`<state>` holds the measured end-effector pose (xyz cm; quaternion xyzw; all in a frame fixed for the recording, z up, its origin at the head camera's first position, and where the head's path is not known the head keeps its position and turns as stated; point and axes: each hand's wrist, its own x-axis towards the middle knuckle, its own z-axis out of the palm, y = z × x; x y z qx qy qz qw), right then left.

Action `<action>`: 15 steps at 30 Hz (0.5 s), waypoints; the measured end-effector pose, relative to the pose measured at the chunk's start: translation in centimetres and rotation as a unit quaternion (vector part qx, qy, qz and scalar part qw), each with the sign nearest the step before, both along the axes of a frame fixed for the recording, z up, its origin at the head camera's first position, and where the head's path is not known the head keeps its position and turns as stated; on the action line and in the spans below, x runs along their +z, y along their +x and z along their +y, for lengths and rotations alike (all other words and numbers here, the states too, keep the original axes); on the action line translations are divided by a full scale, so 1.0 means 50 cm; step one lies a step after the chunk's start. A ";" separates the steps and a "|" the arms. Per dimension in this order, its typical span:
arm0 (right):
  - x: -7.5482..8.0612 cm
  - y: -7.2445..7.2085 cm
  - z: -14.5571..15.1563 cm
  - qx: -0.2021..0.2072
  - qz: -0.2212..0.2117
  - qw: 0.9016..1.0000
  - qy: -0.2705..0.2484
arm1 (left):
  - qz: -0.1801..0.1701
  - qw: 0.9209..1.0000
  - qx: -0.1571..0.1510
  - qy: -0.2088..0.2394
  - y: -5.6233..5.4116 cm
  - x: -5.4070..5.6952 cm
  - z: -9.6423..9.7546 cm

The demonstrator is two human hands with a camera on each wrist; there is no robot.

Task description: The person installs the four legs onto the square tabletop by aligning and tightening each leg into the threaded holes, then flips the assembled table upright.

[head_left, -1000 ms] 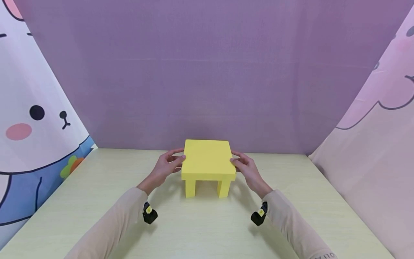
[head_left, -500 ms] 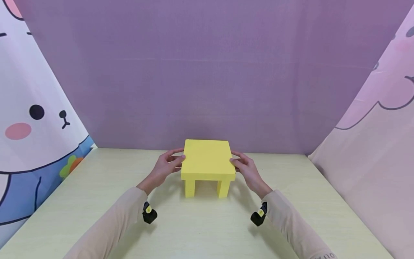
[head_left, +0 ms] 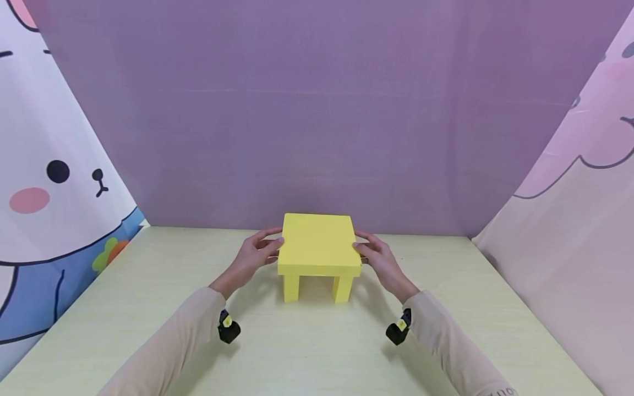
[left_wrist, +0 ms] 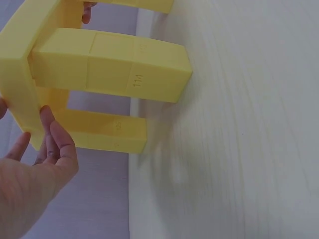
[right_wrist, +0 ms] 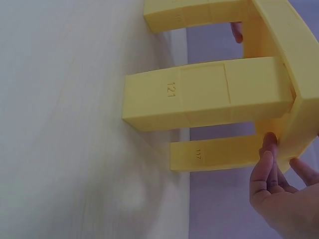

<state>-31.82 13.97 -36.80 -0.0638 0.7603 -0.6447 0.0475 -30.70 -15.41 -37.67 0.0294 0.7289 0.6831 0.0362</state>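
Observation:
A small yellow toy table (head_left: 318,242) with a square top stands upright near the back of the wooden tabletop. My left hand (head_left: 250,257) holds its left edge, thumb at the upper rim and fingers curled beneath. On the opposite edge, my right hand (head_left: 383,265) grips in the same way. The left wrist view shows a thick leg (left_wrist: 109,64) marked 114, with fingertips (left_wrist: 48,119) tucked under the rim. Legs marked 121 and 117 appear in the right wrist view, the nearer leg (right_wrist: 199,97) fitted into the underside of the top.
The pale wooden tabletop (head_left: 317,352) reaches back to a purple cloth wall (head_left: 317,110). Cartoon-printed cloths hang at the left (head_left: 59,220) and right (head_left: 569,247). Each wrist carries a black camera; one is the left wrist camera (head_left: 229,329).

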 end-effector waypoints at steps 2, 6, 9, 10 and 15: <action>0.001 -0.001 0.001 0.004 -0.002 1.000 0.005 | 0.001 1.000 -0.003 -0.004 0.000 0.001 -0.001; 0.003 -0.003 0.009 0.022 0.001 1.000 0.013 | 0.005 1.000 -0.014 -0.024 -0.001 0.002 -0.005; 0.005 -0.003 0.018 0.040 0.008 0.999 0.019 | 0.012 0.998 -0.027 -0.049 0.000 0.001 -0.014; 0.006 -0.003 0.022 0.045 0.011 0.999 0.023 | 0.013 0.998 -0.032 -0.056 0.001 0.001 -0.017; 0.012 -0.007 0.045 0.055 0.025 0.998 0.034 | 0.009 0.995 -0.052 -0.079 0.002 0.001 -0.043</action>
